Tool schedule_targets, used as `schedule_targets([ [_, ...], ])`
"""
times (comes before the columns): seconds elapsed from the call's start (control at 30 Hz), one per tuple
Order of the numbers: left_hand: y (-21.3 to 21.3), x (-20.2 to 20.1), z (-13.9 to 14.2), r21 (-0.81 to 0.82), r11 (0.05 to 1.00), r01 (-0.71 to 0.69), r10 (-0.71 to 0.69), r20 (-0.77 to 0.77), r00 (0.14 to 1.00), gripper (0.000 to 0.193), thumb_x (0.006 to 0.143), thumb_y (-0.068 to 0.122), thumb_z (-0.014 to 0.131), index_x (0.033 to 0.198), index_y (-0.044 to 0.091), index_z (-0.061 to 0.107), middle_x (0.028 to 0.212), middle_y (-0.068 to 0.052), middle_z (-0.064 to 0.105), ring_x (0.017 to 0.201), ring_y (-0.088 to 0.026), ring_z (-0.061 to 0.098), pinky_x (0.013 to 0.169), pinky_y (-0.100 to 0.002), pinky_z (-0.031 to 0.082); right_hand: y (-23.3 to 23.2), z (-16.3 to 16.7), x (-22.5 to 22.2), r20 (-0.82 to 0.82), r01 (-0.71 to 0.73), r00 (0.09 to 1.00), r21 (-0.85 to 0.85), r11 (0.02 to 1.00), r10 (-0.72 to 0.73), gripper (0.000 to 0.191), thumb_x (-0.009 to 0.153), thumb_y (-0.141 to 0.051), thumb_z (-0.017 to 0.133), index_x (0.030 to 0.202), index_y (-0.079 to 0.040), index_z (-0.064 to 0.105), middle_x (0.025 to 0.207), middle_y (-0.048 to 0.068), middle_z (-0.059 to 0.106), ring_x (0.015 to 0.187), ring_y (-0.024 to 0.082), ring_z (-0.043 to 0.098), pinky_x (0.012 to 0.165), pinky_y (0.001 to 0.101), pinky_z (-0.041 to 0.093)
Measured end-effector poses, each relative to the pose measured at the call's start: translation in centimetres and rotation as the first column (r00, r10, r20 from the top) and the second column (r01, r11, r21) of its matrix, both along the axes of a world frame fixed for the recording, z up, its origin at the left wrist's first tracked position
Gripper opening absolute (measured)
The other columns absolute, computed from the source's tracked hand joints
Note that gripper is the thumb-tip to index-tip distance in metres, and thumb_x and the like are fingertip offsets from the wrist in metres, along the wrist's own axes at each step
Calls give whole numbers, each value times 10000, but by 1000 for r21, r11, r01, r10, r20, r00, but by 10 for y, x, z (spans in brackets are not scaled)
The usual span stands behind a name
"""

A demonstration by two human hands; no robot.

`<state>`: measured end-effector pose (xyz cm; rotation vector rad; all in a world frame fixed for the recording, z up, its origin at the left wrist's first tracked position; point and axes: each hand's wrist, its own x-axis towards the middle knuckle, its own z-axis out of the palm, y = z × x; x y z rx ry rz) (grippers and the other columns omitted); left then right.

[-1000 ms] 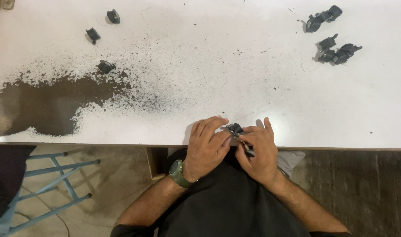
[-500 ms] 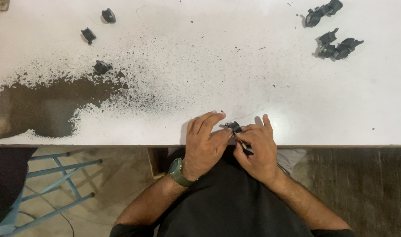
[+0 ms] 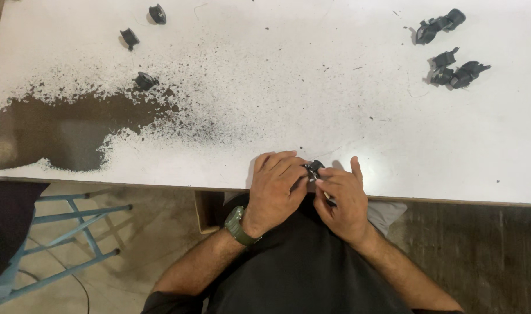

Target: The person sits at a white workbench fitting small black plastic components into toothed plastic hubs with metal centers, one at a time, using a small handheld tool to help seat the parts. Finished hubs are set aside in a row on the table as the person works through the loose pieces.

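Note:
At the near edge of a white table (image 3: 289,87), my left hand (image 3: 275,186) and my right hand (image 3: 344,200) meet around a small black plastic part (image 3: 313,169). Both hands grip it, and only its top shows between the fingertips. A thin dark piece pokes out under my right hand's fingers. My left wrist carries a green watch (image 3: 237,225).
Three small black parts (image 3: 144,80) lie at the far left of the table, beside a large worn dark patch (image 3: 62,128). Several larger black parts (image 3: 451,70) sit at the far right. A blue metal frame (image 3: 68,232) stands on the floor at the left.
Both hands have stayed together at the table's edge on the black part, with only slight finger shifts. The view has drifted a little.

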<state>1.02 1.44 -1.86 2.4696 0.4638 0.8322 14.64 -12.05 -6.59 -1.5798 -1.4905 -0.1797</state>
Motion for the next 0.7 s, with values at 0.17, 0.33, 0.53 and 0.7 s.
schedule_targets([
  [0.17,2,-2,-1,-10,1000,25,-25,-7,1000,146,874,79,720,1016,86,689,1171,-29,708,1252,-249,613,1086,-467,394,4,4,-2,49,45,998,-36,998,-43,376,795,104,770,1101,-67,635,1029,75,668,1109,254,673,1269,601,257],
  [0.33,3,-3,1,-69,998,-2,1,-19,1000,128,894,99,715,1019,81,695,1218,-57,681,1295,-282,586,1116,-480,388,1,21,3,56,31,998,-43,999,-28,354,798,97,721,1102,-80,687,1034,70,648,1127,256,658,1287,608,225],
  [0.53,10,-4,3,-28,998,-50,46,-116,992,160,970,164,642,1077,79,724,1380,-117,627,1418,-331,483,1223,-565,269,-3,41,17,80,176,983,-168,970,-165,326,804,-108,810,1122,-90,738,1013,77,583,1210,307,546,1253,622,113],
  [0.7,16,9,5,-122,992,-15,-3,-144,990,211,1002,253,614,1026,90,747,1405,-128,609,1456,-350,432,1227,-598,219,8,32,13,137,199,976,-239,950,-170,401,789,-208,866,1151,-91,741,1090,71,605,1278,308,508,1250,652,110],
])
